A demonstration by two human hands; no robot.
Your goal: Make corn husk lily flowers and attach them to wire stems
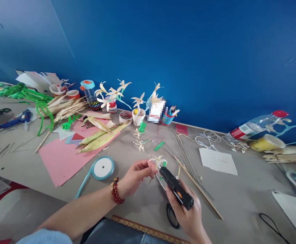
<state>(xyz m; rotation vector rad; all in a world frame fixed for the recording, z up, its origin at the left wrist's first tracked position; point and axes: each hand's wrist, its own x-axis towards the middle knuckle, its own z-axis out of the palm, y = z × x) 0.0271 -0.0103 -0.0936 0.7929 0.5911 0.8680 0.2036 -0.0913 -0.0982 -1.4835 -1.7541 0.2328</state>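
Note:
My left hand [140,174] pinches a small pale flower [158,160] with thin curved petals, just above the table. A black glue gun [176,188] is wrapped in the fingers of my right hand [187,210]. Its tip points up and left and meets the base of the flower, or nearly so; actual contact cannot be made out. Beneath the glue gun lie scissors with black handles [172,217], their blades partly covered by my hands. Two more small pale flowers [140,145] lie on the table beyond my left hand.
Left of my hands are a blue ribbon roll [103,168], pink paper [59,159] and corn husks [97,140]. A wooden stick [201,191] and wires lie to the right. Cups, finished flowers [114,93] and a plastic bottle [254,127] stand or lie along the blue wall. Another person's hand shows far left.

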